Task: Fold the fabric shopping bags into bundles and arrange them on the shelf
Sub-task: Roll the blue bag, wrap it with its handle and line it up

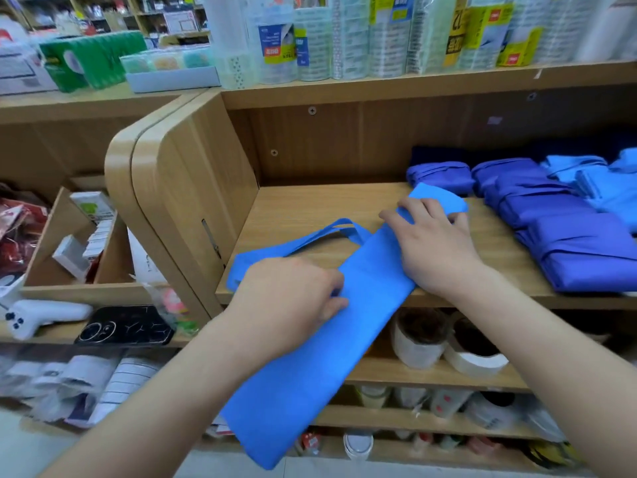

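A light blue fabric bag [331, 346], folded into a long narrow strip, lies slantwise across the wooden shelf [310, 205], and its lower end hangs over the front edge. Its handles [310, 241] trail to the left on the shelf. My left hand [289, 291] pinches the strip's left edge near the shelf front. My right hand [434, 243] lies on the strip's upper part, fingers curled over the turned-up top end. Folded bundles lie at the right of the shelf: dark blue ones [565, 232] and light blue ones [606, 188].
Rolls of tape and packaged goods [379, 36] stand on the shelf above. Tape rolls [448, 339] sit on the shelf below. To the left, a lower counter holds a black phone [127, 327], a white handheld device [44, 317] and boxes of small goods [86, 232].
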